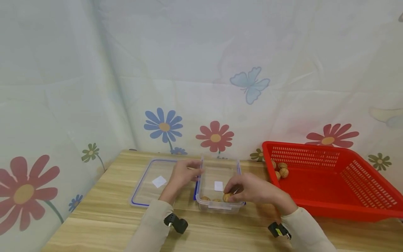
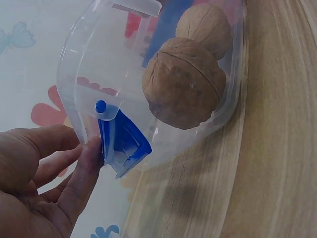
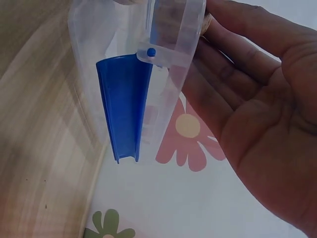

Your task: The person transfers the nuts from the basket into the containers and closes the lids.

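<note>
A clear plastic food box (image 1: 220,206) with blue side clips stands on the table, several walnuts (image 2: 185,84) along its near side. My left hand (image 1: 186,172) pinches the rim of its left wall between thumb and fingers, beside a blue clip (image 2: 121,139). Over the box's near right corner, my right hand (image 1: 252,189) holds a walnut (image 1: 227,197) in its fingertips. The right wrist view shows only a sliver of that walnut (image 3: 205,24), just above the rim; fingers and box wall hide the rest.
Left of the box lies its clear lid (image 1: 146,189) with a blue seal and a white label (image 1: 159,181). A red plastic basket (image 1: 318,190) stands on the right, several walnuts (image 1: 283,172) in its left end. A flowered curtain (image 1: 201,70) hangs behind the wooden table (image 1: 104,210).
</note>
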### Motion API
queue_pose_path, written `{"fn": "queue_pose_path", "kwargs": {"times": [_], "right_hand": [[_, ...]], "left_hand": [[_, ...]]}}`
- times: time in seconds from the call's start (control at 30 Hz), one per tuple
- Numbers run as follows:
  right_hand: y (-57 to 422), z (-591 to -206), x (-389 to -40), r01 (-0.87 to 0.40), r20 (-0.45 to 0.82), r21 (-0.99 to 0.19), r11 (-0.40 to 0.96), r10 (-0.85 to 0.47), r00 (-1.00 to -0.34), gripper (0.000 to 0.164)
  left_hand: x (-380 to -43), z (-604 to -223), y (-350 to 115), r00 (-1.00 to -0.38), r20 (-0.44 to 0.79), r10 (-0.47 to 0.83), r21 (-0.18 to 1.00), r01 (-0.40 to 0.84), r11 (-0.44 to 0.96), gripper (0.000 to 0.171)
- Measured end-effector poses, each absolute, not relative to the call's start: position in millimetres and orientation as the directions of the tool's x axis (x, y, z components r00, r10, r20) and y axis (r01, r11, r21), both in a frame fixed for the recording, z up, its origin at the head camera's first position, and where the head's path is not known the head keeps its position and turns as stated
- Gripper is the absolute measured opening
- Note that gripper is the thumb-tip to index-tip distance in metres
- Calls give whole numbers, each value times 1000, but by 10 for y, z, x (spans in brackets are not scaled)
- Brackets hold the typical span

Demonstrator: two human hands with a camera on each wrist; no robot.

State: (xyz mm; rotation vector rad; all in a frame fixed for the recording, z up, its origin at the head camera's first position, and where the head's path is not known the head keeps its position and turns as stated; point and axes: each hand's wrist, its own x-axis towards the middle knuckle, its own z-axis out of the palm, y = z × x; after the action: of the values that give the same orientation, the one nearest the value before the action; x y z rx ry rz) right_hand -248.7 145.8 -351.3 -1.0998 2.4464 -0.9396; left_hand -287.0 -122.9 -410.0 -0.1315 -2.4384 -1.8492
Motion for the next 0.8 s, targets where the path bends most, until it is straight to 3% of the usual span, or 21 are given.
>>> {"fn": "queue_pose_path", "kwargs": {"times": [0.37, 0.8], "right_hand": [[1377, -3452, -2499, -590, -89, -582, 560, -765, -638, 17], [1370, -3504, -2518, -566, -119, -604, 562, -765, -632, 19]], "left_hand": [[-2876, -4093, -1227, -994, 112, 16, 956, 112, 270, 31], [-2881, -4108, -1229, -994, 104, 19, 956, 105, 273, 31]]}}
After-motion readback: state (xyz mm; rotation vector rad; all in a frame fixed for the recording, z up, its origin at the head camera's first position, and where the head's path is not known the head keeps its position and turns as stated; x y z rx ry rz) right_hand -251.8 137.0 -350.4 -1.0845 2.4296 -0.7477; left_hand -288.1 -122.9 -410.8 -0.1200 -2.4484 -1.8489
